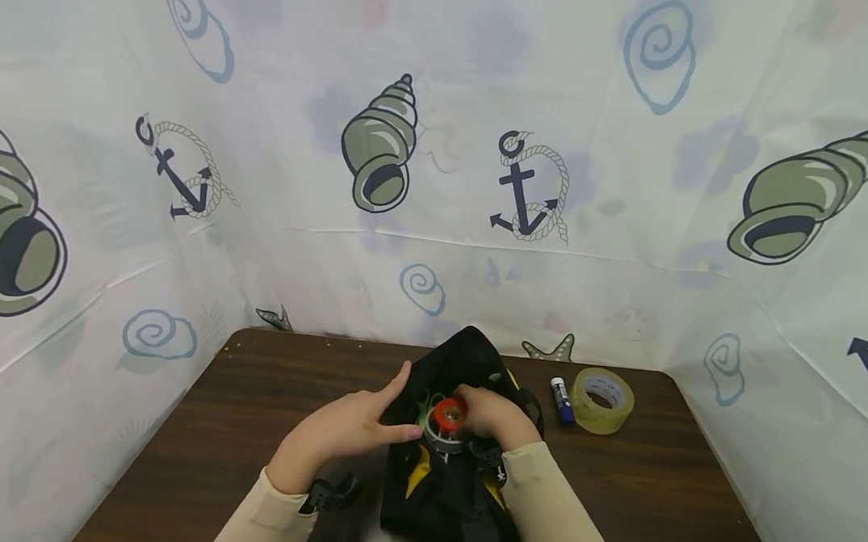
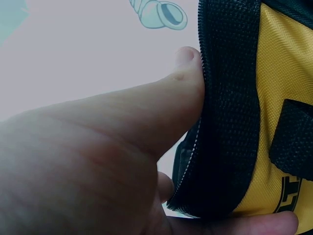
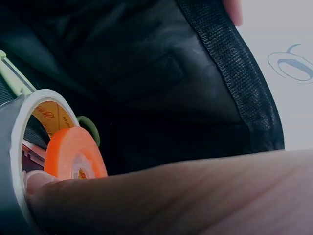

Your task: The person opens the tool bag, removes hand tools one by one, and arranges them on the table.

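Observation:
A black and yellow tool bag (image 1: 467, 345) stands with its mouth unzipped and its flap raised. My left hand (image 1: 347, 429) touches the bag's left rim with thumb and fingers extended. In the left wrist view, the thumb lies against the zipper edge and a straight finger reaches along the yellow side. Inside the bag mouth, my right hand (image 1: 496, 415) pinches an orange tape roll (image 3: 76, 152). Its thumb tip shows at the ring of a grey duct tape roll (image 3: 17, 147); the other fingers are hidden. Green handles (image 3: 90, 129) show behind the rolls.
On the brown table (image 1: 313, 363), a glue stick (image 1: 562, 402) lies right of the bag, beside a clear packing tape roll (image 1: 595, 423). A patterned curtain (image 1: 469, 289) surrounds the table's back and sides. A black strap (image 1: 333, 493) shows by the left wrist.

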Demonstrator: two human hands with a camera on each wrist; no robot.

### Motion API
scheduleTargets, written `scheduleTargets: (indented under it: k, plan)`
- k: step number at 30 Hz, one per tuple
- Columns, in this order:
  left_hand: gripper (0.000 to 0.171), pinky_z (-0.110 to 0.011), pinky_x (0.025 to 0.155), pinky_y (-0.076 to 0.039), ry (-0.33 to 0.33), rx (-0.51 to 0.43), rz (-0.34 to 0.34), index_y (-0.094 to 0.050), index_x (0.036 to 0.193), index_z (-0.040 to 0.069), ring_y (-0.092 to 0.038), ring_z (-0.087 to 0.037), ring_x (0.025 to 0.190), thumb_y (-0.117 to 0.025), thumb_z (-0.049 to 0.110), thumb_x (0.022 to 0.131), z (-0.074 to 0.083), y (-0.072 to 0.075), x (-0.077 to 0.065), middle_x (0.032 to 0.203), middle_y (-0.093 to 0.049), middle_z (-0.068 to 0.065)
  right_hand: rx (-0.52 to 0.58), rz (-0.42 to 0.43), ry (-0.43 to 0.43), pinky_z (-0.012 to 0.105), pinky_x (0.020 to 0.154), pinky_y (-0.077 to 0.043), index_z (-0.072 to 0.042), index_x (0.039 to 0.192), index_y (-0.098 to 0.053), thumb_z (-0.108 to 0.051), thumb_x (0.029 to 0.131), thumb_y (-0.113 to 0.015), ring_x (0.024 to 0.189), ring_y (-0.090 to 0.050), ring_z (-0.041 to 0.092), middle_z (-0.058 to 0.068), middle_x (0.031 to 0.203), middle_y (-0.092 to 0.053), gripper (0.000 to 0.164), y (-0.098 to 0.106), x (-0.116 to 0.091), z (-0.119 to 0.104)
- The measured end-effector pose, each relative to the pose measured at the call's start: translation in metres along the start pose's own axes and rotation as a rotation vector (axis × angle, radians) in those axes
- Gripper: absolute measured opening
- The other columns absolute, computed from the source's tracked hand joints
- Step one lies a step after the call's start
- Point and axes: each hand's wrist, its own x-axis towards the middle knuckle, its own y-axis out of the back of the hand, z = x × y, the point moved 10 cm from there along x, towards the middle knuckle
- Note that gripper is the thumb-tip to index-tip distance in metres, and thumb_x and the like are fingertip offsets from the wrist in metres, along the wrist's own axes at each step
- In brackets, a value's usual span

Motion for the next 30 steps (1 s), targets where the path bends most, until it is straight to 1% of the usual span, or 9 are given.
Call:
scheduleTargets:
  k: [2,6,9,12,17,21,26,28,30]
  plan:
    - [0.104,-0.056,0.101,-0.059,-0.002,0.001,0.004,0.002,0.172,0.050,-0.076,-0.020,0.111,-0.065,0.076,0.097,0.000,0.000,0.000,0.114,-0.078,0.002,-0.011,0.018,0.007,0.047,0.087,-0.058,-0.006,0.126,-0.067,-0.006,0.087,-0.090,0.090,-0.064,0.022,0.007,0.104,-0.070,0.046,0.002,-0.001,-0.001]
    - [0.105,-0.057,0.103,-0.058,-0.001,0.002,0.006,0.002,0.172,0.051,-0.076,-0.022,0.113,-0.065,0.078,0.096,0.001,0.001,0.001,0.116,-0.078,0.002,-0.009,0.059,0.008,0.044,0.083,-0.056,-0.006,0.125,-0.066,-0.008,0.084,-0.093,0.089,-0.061,0.022,0.007,0.103,-0.066,0.049,0.006,-0.002,-0.003]
    - [0.106,-0.058,0.105,-0.058,0.001,-0.001,0.009,0.002,0.172,0.051,-0.075,-0.024,0.118,-0.065,0.080,0.095,0.002,0.001,0.001,0.128,-0.078,-0.002,0.016,0.080,0.017,0.044,0.082,-0.057,-0.004,0.128,-0.063,-0.011,0.084,-0.094,0.088,-0.061,0.022,0.008,0.104,-0.066,0.055,0.011,-0.004,-0.007]
    - [0.106,-0.059,0.107,-0.056,0.002,-0.003,0.012,0.001,0.172,0.051,-0.074,-0.026,0.123,-0.065,0.079,0.094,0.002,0.001,0.000,0.140,-0.074,-0.005,0.059,0.094,0.043,0.042,0.077,-0.057,-0.002,0.131,-0.060,-0.014,0.087,-0.092,0.081,-0.063,0.023,0.009,0.098,-0.068,0.056,0.016,-0.008,-0.013]
    - [0.106,-0.059,0.108,-0.056,-0.005,-0.007,0.011,0.001,0.172,0.051,-0.073,-0.027,0.125,-0.066,0.079,0.095,0.001,0.001,0.001,0.141,-0.074,-0.006,0.086,0.161,0.094,0.039,0.070,-0.053,-0.003,0.139,-0.058,-0.010,0.090,-0.088,0.074,-0.062,0.021,0.006,0.094,-0.069,0.058,0.031,-0.019,-0.022]
    - [0.107,-0.059,0.108,-0.056,-0.009,-0.015,0.011,0.001,0.172,0.051,-0.074,-0.026,0.124,-0.067,0.078,0.095,0.001,0.000,0.001,0.140,-0.074,-0.007,0.070,0.240,0.136,0.042,0.080,-0.059,-0.007,0.143,-0.061,-0.007,0.088,-0.089,0.084,-0.067,0.019,0.007,0.108,-0.074,0.061,0.050,-0.036,-0.031]
    - [0.107,-0.060,0.108,-0.056,-0.004,-0.015,0.010,0.000,0.172,0.051,-0.073,-0.029,0.127,-0.067,0.078,0.094,0.002,0.001,0.001,0.146,-0.072,-0.009,0.058,0.334,0.153,0.050,0.096,-0.062,-0.011,0.150,-0.059,-0.002,0.088,-0.090,0.105,-0.073,0.026,0.012,0.127,-0.075,0.070,0.079,-0.057,-0.040]
    - [0.107,-0.060,0.109,-0.055,0.001,-0.011,0.010,0.000,0.172,0.051,-0.072,-0.030,0.129,-0.067,0.078,0.094,0.002,0.000,0.001,0.148,-0.070,-0.009,0.067,0.371,0.147,0.051,0.097,-0.062,-0.014,0.153,-0.058,-0.002,0.087,-0.091,0.108,-0.073,0.028,0.013,0.130,-0.074,0.074,0.090,-0.065,-0.040]
    - [0.106,-0.061,0.110,-0.055,0.003,-0.006,0.012,0.000,0.172,0.051,-0.071,-0.031,0.131,-0.067,0.078,0.095,0.002,0.000,0.001,0.151,-0.068,-0.010,0.084,0.402,0.138,0.049,0.094,-0.062,-0.018,0.156,-0.057,-0.004,0.087,-0.091,0.104,-0.071,0.027,0.012,0.129,-0.074,0.078,0.098,-0.073,-0.039]
